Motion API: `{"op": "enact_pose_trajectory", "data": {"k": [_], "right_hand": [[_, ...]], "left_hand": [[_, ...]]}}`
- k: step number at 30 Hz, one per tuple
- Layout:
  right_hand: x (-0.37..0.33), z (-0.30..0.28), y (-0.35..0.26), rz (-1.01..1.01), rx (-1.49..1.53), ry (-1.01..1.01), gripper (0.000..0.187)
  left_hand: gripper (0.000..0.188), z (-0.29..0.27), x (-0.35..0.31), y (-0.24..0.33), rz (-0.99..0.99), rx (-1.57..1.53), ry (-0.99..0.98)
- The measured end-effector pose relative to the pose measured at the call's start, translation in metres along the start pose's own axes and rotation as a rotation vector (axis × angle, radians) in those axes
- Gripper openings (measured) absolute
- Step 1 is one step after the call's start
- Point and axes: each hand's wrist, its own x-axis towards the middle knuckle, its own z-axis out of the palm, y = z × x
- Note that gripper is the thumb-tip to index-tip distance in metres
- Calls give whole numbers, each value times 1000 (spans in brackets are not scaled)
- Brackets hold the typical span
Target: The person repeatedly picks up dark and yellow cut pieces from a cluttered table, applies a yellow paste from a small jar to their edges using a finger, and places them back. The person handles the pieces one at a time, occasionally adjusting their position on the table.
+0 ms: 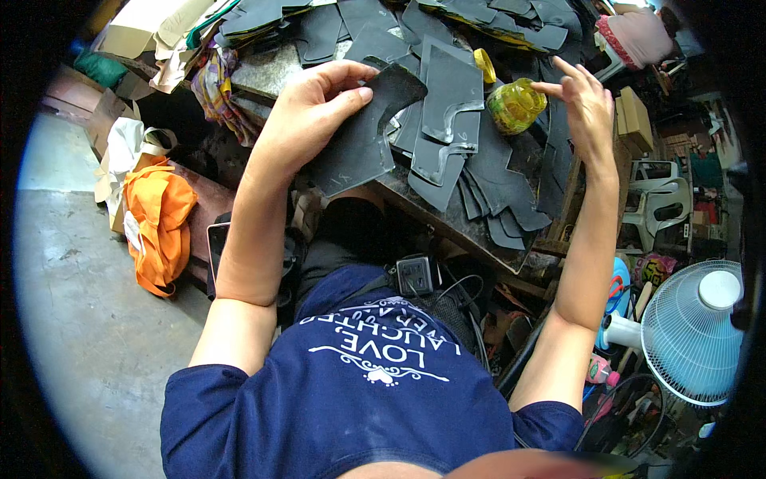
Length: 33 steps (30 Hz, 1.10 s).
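Note:
Between the thumb and fingers of my left hand (331,108) is a black cut sheet piece (363,132) with a curved notch, tilted over the bench's near edge. The fingers of my right hand (582,108) are spread beside a yellow see-through jar (515,108). One finger reaches to the jar's mouth; whether it dips inside I cannot tell. Next to the jar a yellow lid (484,65) stands on edge. In front of me lie black pieces (451,120), with pale, wet-looking strips along their curved edges. More dark pieces (507,180) overlap in a fanned row to the right.
Stacks of black pieces (511,24) fill the bench's far side. A patterned cloth (219,96) hangs at its left, beyond an orange bag (158,223). A fan (692,331) and a white plastic chair (658,199) stand on my right.

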Motion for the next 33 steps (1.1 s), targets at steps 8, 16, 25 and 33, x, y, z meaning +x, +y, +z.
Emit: {"op": "enact_pose_trajectory", "data": {"k": [8,16,25,33], "right_hand": [[-24,-38,-41,23,210,41,72],[-48,-25,-140,-83,946,-202,103],[-67,-24,-143,-288,525,-228,90],[-102,3,-86,105,581,25,71]], "left_hand": [[30,16,15,6,254,316,-40],[28,42,18,8,287,130,35],[25,23,2,-2,148,68,62],[32,-82,-8,-32,49,670,538]]}}
